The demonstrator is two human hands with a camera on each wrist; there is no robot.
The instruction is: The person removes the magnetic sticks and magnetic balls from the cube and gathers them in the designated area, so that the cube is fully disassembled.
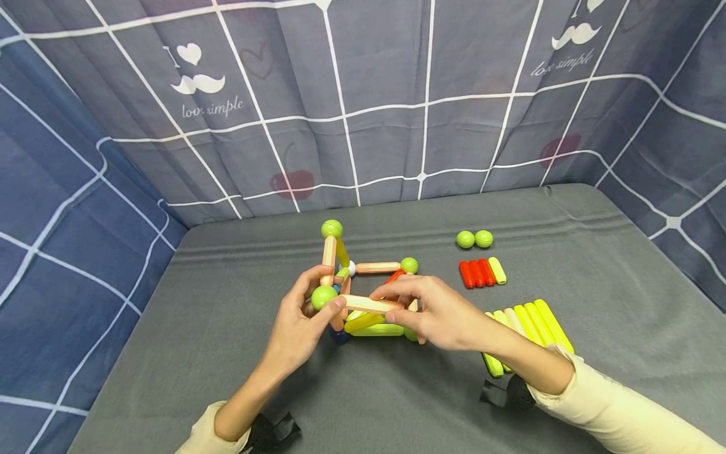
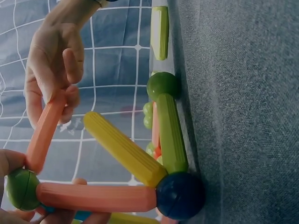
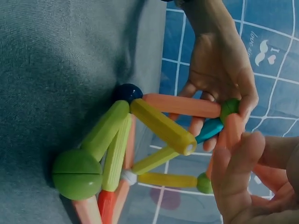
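Note:
A frame of rods and balls stands on the grey cloth. My left hand [image 1: 297, 323] grips the green ball [image 1: 324, 297] at its near upper corner. The right hand [image 1: 445, 315] pinches one end of a peach rod [image 1: 363, 304], whose other end meets that ball. Below the ball, an upright peach rod [image 2: 98, 197] runs to a dark blue ball [image 2: 181, 196] at the base. A yellow rod [image 2: 124, 149] slants up from the blue ball, its upper end free. Another green ball [image 3: 77, 174] forms a base corner, joined by a light green rod [image 3: 105, 129].
Two loose green balls [image 1: 474, 239] lie at the back right. In front of them is a row of red rods [image 1: 477, 273] with one yellow-green rod [image 1: 497, 270]. Several yellow and green rods [image 1: 533, 323] lie beside the right forearm. Patterned curtains [image 1: 386, 151] enclose the back and sides.

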